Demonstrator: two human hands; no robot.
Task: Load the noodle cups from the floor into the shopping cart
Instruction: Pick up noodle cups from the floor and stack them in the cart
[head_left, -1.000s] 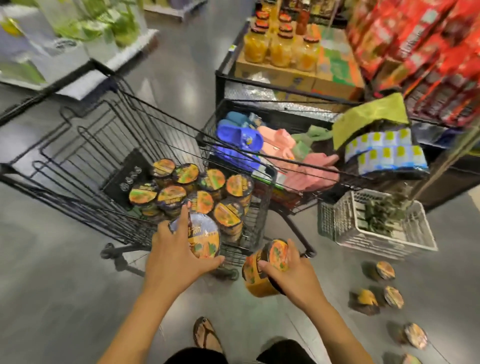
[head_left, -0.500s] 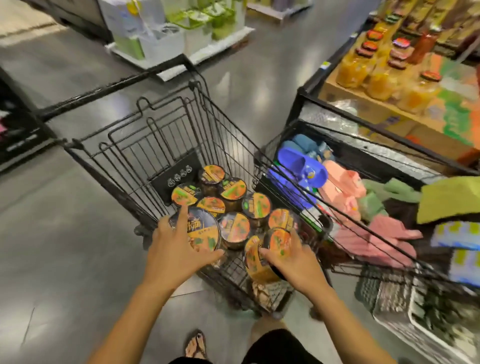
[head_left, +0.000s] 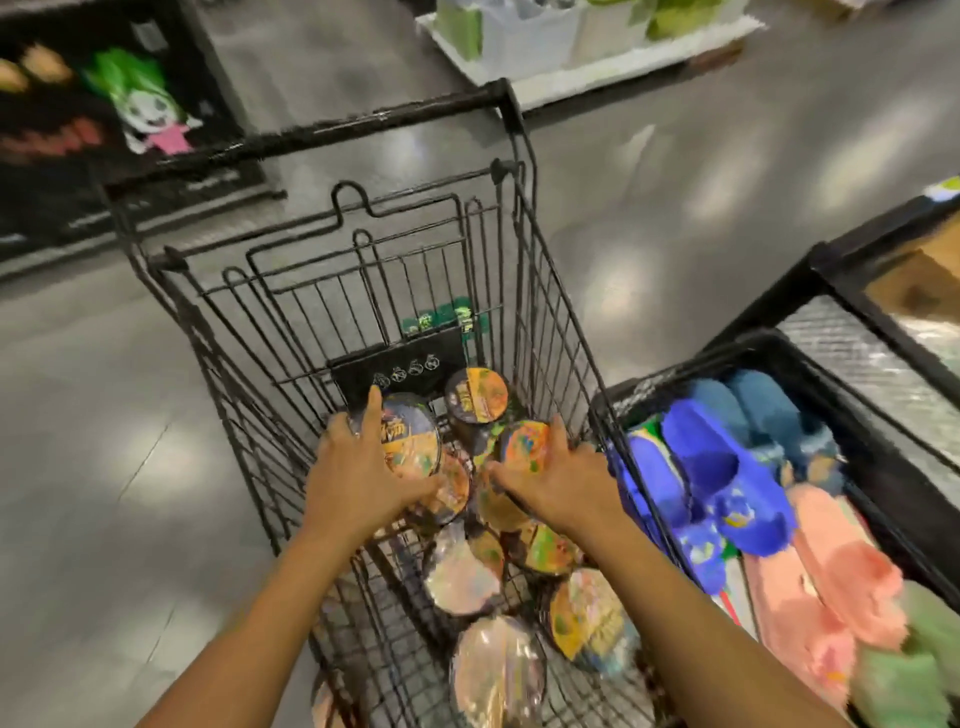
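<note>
A black wire shopping cart (head_left: 524, 218) stands in front of me with several noodle cups (head_left: 462, 571) lying in its basket. Inside the basket my left hand (head_left: 358, 473) grips a wide dark noodle cup (head_left: 410, 441) by its lid, fingers spread over it. Beside it, my right hand (head_left: 561, 475) holds an orange noodle cup (head_left: 524, 447) by its side, just above the others. One more cup (head_left: 478, 397) stands upright near the cart's far end. No cups on the floor are in view.
A black wire bin (head_left: 810, 374) of blue slippers (head_left: 717, 467) and pink slippers (head_left: 841, 577) presses against the cart's right side. A white pallet of goods (head_left: 587, 36) stands across the grey aisle. Dark mats (head_left: 104, 119) lie on display at the far left.
Both hands carried their cups up over the cart's near edge and forward into the basket. My view swung left, so the floor cups and white basket dropped out of sight.
</note>
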